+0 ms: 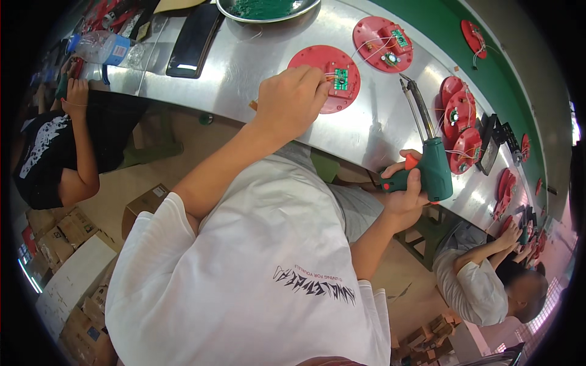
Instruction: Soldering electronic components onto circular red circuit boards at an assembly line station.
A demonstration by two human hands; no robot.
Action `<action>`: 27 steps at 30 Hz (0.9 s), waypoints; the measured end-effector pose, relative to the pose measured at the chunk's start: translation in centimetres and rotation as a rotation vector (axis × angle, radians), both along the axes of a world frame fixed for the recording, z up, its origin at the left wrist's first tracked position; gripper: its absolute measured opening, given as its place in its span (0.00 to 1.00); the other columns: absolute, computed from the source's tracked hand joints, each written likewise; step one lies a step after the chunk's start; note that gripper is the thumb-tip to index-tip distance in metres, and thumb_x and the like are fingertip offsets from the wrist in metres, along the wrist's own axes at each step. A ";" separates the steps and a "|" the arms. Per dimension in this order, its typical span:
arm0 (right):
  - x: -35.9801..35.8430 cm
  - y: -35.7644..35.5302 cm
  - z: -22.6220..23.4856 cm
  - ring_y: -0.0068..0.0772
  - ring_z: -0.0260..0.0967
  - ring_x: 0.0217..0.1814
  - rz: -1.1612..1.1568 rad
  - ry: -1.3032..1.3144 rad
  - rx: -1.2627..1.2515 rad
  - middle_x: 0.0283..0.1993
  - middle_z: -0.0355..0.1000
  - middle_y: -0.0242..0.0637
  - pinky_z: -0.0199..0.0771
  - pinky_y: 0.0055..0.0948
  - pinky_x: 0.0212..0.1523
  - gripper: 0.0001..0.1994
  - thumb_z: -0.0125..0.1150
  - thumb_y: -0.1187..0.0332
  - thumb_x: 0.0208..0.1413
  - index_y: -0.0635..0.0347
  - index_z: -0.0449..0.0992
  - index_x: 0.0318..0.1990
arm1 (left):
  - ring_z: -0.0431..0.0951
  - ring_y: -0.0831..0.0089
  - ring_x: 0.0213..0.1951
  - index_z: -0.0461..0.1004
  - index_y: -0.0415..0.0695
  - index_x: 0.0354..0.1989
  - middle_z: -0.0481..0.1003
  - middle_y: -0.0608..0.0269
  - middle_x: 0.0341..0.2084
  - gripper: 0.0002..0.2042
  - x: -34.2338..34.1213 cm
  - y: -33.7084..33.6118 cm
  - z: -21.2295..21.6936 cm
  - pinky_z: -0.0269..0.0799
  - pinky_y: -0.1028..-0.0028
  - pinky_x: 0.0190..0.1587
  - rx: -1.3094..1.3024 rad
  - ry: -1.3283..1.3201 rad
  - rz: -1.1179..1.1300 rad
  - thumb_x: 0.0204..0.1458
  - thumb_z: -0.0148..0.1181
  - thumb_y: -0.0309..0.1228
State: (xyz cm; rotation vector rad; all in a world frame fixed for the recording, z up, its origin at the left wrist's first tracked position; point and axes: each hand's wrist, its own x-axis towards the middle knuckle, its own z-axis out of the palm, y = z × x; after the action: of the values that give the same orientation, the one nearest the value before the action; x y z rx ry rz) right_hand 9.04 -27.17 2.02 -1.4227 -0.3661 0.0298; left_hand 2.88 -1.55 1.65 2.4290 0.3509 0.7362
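Observation:
My left hand (292, 104) is closed over the left part of a red round plastic disc (308, 56). Its fingertips pinch beside a small green circuit board (341, 79) with thin wires on that disc; what they hold is hidden. In my right hand (405, 198) is a green soldering gun (434, 165) with a red trigger, gripped by its handle. The gun's metal tip points up and away, to the right of the disc and apart from it. Just beyond lies a second red disc (365, 44) with a board and wires.
Several red discs (453, 116) stand along the metal table (241, 67) to the right. A black phone (194, 43), a plastic bottle (107, 47) and a metal bowl (268, 17) are at left and back. One co-worker (61, 146) sits left, another (482, 274) right.

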 end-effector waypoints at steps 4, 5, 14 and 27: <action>0.9 0.0 -0.4 0.36 0.69 0.15 -0.022 0.036 0.121 0.42 0.72 0.55 0.70 0.30 0.14 0.19 0.51 0.65 0.61 0.76 0.67 0.50 | 0.78 0.58 0.25 0.74 0.43 0.27 0.76 0.60 0.23 0.07 0.3 0.1 -0.1 0.72 0.61 0.25 0.033 -0.045 0.010 0.53 0.63 0.31; 1.0 0.0 -0.4 0.36 0.69 0.15 -0.020 0.027 0.134 0.42 0.72 0.55 0.70 0.30 0.14 0.19 0.51 0.65 0.61 0.76 0.67 0.50 | 0.78 0.58 0.25 0.74 0.43 0.27 0.76 0.60 0.23 0.07 0.3 0.1 -0.1 0.72 0.61 0.25 0.046 -0.055 0.011 0.53 0.63 0.31; 0.5 -0.6 -1.2 0.34 0.69 0.16 -0.082 0.055 0.181 0.41 0.71 0.54 0.70 0.28 0.15 0.19 0.50 0.65 0.62 0.77 0.65 0.51 | 0.78 0.54 0.28 0.76 0.42 0.31 0.77 0.55 0.27 0.05 0.0 0.6 1.4 0.73 0.60 0.29 0.002 0.067 -0.064 0.52 0.63 0.30; 0.6 0.9 -0.8 0.31 0.65 0.15 -0.416 0.150 0.430 0.30 0.70 0.46 0.67 0.30 0.16 0.19 0.45 0.58 0.67 0.71 0.68 0.42 | 0.71 0.57 0.48 0.76 0.46 0.50 0.76 0.56 0.46 0.23 10.7 6.1 6.2 0.66 0.59 0.52 0.338 -0.081 -0.383 0.45 0.69 0.40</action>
State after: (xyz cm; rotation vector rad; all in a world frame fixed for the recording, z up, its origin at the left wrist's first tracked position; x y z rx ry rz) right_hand 9.65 -26.25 1.24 -1.0384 0.0539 -0.2659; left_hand 13.54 4.51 7.87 2.6534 -0.2895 0.7630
